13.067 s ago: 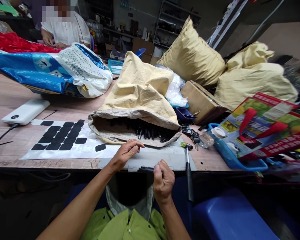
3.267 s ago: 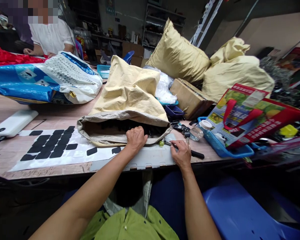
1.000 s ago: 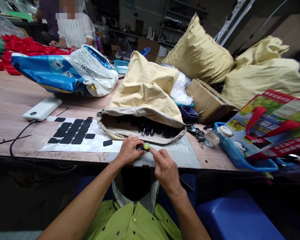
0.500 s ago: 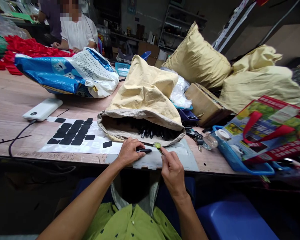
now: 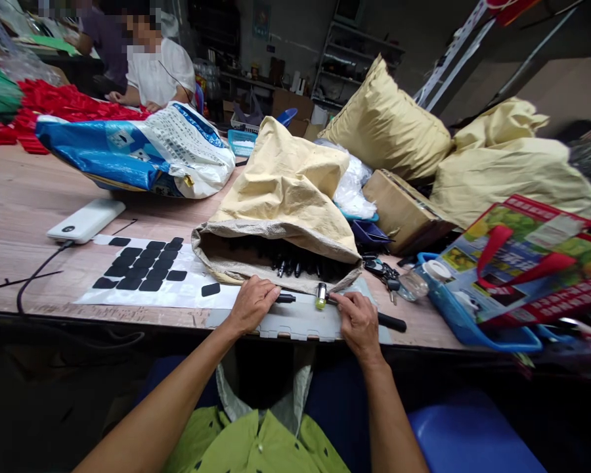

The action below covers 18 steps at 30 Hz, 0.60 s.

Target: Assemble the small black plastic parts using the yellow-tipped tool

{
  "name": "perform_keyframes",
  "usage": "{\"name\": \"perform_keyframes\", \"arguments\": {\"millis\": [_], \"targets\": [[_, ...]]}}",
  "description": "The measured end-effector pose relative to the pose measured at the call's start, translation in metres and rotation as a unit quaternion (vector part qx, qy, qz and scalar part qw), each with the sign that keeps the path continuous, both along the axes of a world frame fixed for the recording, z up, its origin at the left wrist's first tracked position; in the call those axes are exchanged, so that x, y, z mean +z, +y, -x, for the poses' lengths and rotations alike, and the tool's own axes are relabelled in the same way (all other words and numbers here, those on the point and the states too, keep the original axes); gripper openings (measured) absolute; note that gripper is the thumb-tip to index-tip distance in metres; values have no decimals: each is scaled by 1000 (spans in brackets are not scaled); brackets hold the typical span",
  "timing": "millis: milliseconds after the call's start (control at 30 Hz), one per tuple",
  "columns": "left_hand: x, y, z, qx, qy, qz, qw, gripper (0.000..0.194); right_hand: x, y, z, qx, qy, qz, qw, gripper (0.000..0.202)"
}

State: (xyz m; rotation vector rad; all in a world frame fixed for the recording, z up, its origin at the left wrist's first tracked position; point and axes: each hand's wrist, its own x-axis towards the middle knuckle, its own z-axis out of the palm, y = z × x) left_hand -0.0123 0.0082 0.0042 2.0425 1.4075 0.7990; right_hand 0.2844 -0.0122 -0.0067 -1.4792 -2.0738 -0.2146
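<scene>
My left hand (image 5: pixel 252 303) is closed on a slim black pen-like piece (image 5: pixel 285 298), whose end sticks out to the right over the grey board (image 5: pixel 295 320). To the right of it, my right hand (image 5: pixel 358 323) grips a small hammer with a black handle (image 5: pixel 393 322). The hammer's head (image 5: pixel 321 295), metal with a yellow-green face, is low over the board or resting on it; I cannot tell which. Just behind both hands lies a beige cloth sack (image 5: pixel 285 177), its mouth facing me. Several black pen-like pieces (image 5: pixel 295 266) show inside.
Black rounded patches (image 5: pixel 142 263) lie on a white sheet at left, near a white power bank (image 5: pixel 85 221) with a cable. A blue-white bag (image 5: pixel 142 148) sits behind. Keys (image 5: pixel 388 274), a clear jar (image 5: pixel 414 282) and a blue basket (image 5: pixel 473 332) are at right. Co-workers (image 5: pixel 165 72) sit across the table.
The hammer, held upright-tilted with its head raised before, has come down to lie level, and my right hand has shifted right. My left hand keeps its hold on the black piece.
</scene>
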Motion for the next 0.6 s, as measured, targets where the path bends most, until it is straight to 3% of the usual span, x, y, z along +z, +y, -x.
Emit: {"name": "perform_keyframes", "arguments": {"millis": [267,600], "targets": [[-1,0,1,-6,-7,3,1000,48,-2,-2,-2,22,83,38,996,31],[1,1,0,-6,14,0,1000,50,6,-4,-1,39,80,63,994,32]]}}
